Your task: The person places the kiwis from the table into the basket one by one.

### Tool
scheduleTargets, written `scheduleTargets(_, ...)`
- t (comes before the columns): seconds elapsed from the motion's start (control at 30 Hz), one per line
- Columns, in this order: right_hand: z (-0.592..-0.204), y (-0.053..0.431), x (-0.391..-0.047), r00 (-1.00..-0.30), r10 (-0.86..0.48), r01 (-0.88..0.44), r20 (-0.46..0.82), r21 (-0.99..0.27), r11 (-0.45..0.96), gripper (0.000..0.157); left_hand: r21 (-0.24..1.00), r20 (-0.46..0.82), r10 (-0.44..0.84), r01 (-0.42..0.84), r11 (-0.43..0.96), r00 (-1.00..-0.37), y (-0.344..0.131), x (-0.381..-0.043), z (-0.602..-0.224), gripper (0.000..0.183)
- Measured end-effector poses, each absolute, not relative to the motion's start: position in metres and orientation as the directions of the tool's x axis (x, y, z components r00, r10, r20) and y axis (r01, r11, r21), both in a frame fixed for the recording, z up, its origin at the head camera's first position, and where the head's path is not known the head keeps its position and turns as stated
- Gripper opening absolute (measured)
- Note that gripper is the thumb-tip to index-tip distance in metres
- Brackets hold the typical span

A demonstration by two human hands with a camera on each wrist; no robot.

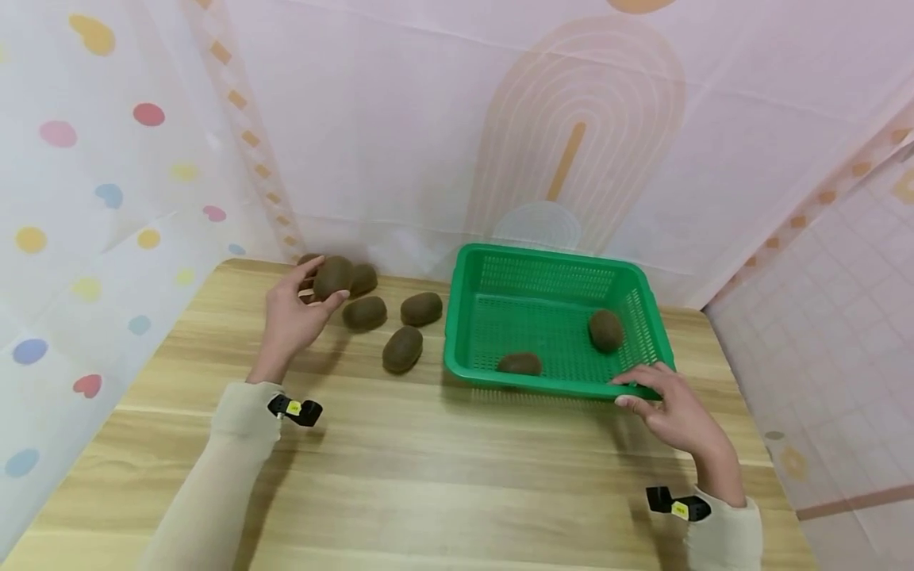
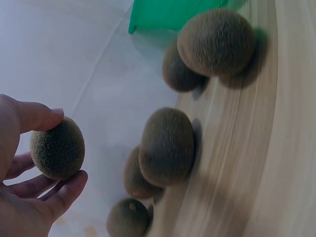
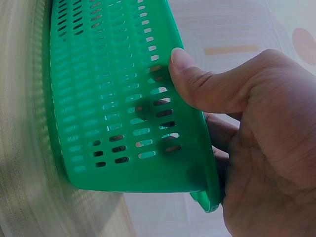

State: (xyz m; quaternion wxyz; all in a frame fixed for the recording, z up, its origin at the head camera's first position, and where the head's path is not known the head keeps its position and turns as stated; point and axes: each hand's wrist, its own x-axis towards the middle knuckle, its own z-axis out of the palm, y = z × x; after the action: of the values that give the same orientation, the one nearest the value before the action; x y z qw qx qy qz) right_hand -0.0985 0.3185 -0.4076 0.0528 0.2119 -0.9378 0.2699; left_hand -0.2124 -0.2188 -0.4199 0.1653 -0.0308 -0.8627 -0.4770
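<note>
My left hand pinches a brown kiwi between thumb and fingers at the left rear of the table. In the left wrist view the held kiwi hangs apart from the others. Around it on the wood lie several more, among them one kiwi just in front and another kiwi closer to me. My right hand grips the front right rim of a green plastic basket, thumb outside and fingers over the edge. Inside the basket are two kiwis, one kiwi at right and one kiwi near the front wall.
The wooden table runs back to a patterned cloth wall. Similar dotted cloth hangs along the left side, and a gridded one along the right. Another kiwi lies near the basket's left side.
</note>
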Motion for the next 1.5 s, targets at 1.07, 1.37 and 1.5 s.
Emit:
scheduleTargets(1.07, -0.405, 0.323, -0.104, -0.912, -0.364, -0.409, 0.190, -0.506, 0.760, 0.019, 0.840, 0.373, 0.072, 0.369, 0.398, -0.925, -0.135, -0.189, -0.366, 0.058)
scheduleTargets(1.37, -0.404, 0.324, -0.101, -0.915, -0.357, -0.401, 0.186, -0.494, 0.771, 0.020, 0.859, 0.355, 0.116, 0.373, 0.350, -0.928, -0.118, -0.185, -0.356, 0.057)
scheduleTargets(1.5, -0.404, 0.325, -0.100, -0.917, -0.351, -0.397, 0.188, -0.494, 0.773, 0.020, 0.864, 0.348, 0.141, 0.376, 0.335, -0.927, -0.112, -0.183, -0.353, 0.058)
